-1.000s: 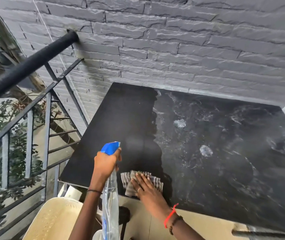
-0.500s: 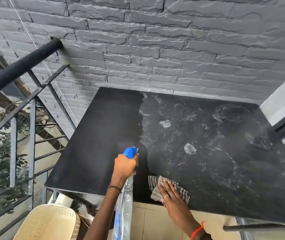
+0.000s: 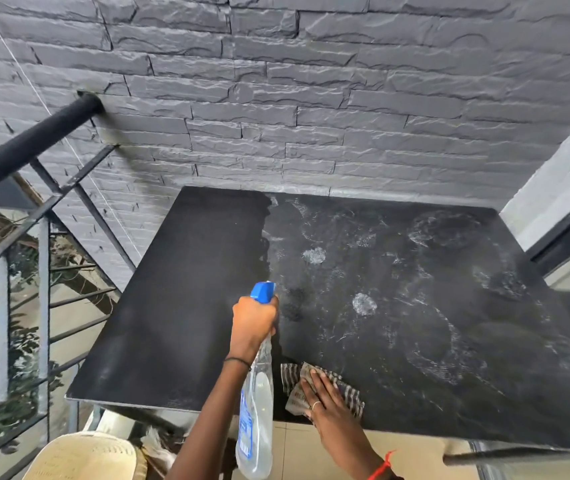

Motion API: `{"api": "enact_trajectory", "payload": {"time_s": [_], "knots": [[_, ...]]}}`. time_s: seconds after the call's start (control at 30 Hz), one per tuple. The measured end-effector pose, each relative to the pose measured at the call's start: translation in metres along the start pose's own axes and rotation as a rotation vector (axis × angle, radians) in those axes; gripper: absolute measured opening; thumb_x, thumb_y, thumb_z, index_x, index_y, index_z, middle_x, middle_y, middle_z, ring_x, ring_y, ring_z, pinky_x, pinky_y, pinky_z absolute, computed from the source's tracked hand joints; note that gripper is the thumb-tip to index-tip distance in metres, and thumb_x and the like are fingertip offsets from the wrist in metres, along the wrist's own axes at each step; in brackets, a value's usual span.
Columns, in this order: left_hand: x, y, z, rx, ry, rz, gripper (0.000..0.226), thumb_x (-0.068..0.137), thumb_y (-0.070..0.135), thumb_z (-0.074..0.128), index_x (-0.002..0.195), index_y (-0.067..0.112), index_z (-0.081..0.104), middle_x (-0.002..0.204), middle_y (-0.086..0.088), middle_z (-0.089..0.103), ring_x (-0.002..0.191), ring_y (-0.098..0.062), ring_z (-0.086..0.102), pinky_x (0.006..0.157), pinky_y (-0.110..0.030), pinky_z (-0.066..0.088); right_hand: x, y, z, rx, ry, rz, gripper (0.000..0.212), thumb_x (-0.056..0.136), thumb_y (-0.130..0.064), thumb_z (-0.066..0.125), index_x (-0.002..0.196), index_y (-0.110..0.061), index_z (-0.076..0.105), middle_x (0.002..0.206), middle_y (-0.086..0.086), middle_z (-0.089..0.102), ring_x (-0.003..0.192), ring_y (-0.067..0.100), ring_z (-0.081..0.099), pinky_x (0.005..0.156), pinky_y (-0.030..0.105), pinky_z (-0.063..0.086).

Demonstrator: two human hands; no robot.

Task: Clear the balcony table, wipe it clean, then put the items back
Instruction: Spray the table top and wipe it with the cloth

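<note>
A black table [image 3: 186,306] stands against the grey stone wall. Its left part looks dark and even, while its right part carries whitish smears and foam spots. My left hand [image 3: 254,320] grips the neck of a clear spray bottle [image 3: 257,403] with a blue nozzle, held over the table's front half. My right hand [image 3: 325,393] lies flat with straight fingers on a striped cloth [image 3: 351,393] at the table's near edge.
A black metal railing [image 3: 27,147] runs along the left with greenery beyond it. A cream plastic chair [image 3: 82,459] sits at the bottom left, below the table's corner. A glass door frame [image 3: 567,233] borders the right side. Tiled floor shows under the table's near edge.
My right hand and the cloth have slid rightward along the table's near edge. The bottle in my left hand has followed to the right, and the view has swung right.
</note>
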State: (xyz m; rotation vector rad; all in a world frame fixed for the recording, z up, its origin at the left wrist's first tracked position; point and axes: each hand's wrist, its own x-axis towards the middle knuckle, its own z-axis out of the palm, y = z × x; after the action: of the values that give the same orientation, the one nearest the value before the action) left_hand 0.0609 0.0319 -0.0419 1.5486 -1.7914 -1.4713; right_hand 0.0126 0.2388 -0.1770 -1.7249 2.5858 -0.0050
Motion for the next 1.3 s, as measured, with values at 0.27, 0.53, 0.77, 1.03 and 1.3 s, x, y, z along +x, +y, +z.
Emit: {"api": "enact_trajectory", "payload": {"time_s": [0.27,0.53,0.77,1.03,1.3], "knots": [[0.006,0.041,0.032,0.094,-0.149,0.131,0.034,0.089,0.029,0.062,0.067,0.003,0.058,0.047,-0.007,0.057,0.033,-0.011,0.051,0.047,-0.019,0.045,0.003,0.002,-0.003,0.004,0.054,0.007,0.073,0.054,-0.036,0.090,0.122,-0.021,0.067,0.131,-0.001,0.061,0.147,0.019,-0.017,0.108,0.028,0.013],[-0.034,0.019,0.030,0.111,-0.255,0.145,0.033,0.089,0.028,0.063,0.063,0.009,0.058,0.052,-0.004,0.060,0.035,-0.014,0.053,0.049,-0.019,0.046,0.000,0.004,0.001,0.025,-0.003,-0.087,0.048,0.079,-0.031,0.065,0.125,-0.016,0.064,0.137,0.003,0.056,0.129,0.020,0.051,0.116,0.033,0.006],[-0.055,-0.018,0.002,0.183,-0.267,0.060,0.043,0.089,0.031,0.064,0.053,0.010,0.055,0.048,-0.005,0.057,0.046,-0.016,0.052,0.060,-0.025,0.046,0.000,0.001,-0.012,0.064,-0.142,-0.029,0.066,0.063,-0.030,0.086,0.125,-0.021,0.064,0.133,0.000,0.060,0.122,0.019,0.058,0.112,0.036,0.000],[-0.056,-0.040,-0.019,0.091,-0.187,-0.034,0.029,0.085,0.025,0.069,0.065,0.006,0.060,0.058,-0.005,0.061,0.033,-0.013,0.049,0.042,-0.019,0.042,-0.003,0.000,-0.015,0.196,-0.117,-0.003,0.059,0.093,-0.018,0.057,0.147,-0.016,0.035,0.156,0.007,0.028,0.145,0.030,0.022,0.108,0.032,-0.020],[-0.036,-0.055,-0.050,-0.099,-0.004,-0.045,0.029,0.088,0.024,0.068,0.068,0.005,0.060,0.060,-0.007,0.060,0.035,-0.012,0.049,0.039,-0.021,0.043,0.022,0.046,-0.005,0.223,-0.048,0.098,0.060,0.102,-0.012,0.031,0.153,-0.018,0.000,0.161,0.006,-0.009,0.148,0.022,-0.013,0.117,0.024,-0.015]]}}
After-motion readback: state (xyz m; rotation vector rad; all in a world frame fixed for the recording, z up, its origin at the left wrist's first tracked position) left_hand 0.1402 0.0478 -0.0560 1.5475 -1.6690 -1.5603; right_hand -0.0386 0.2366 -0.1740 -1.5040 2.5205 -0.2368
